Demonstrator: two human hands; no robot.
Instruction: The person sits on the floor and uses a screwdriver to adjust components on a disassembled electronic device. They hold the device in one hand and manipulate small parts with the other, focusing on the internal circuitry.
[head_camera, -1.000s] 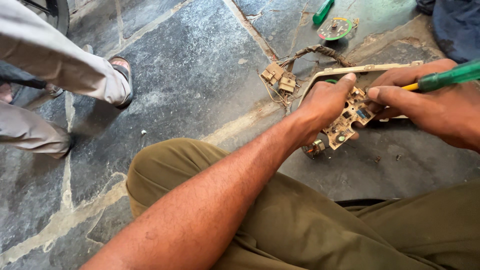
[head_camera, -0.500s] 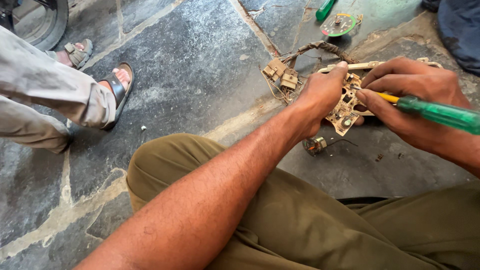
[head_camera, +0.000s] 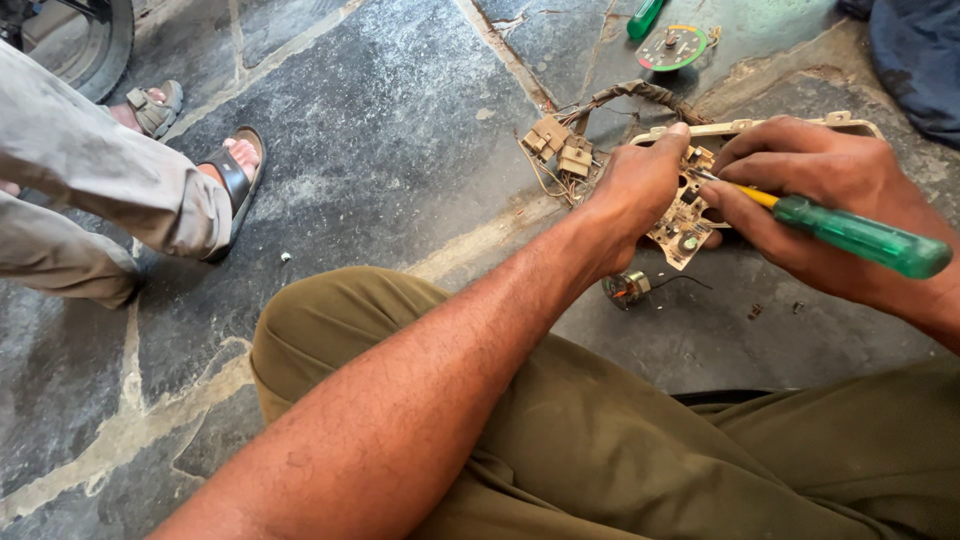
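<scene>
The beige instrument panel lies on the stone floor, just past the sitter's knee. The left hand clamps down on it, while the right hand grips a green-handled screwdriver, tip touching the panel. Tan wire connectors sit just beside it; a small round gauge face lies farther off. Someone's sandalled foot stands well apart.

screwdrivers: 1 | circuit boards: 1 | round gauge dials: 1 | sandalled feet: 2
</scene>
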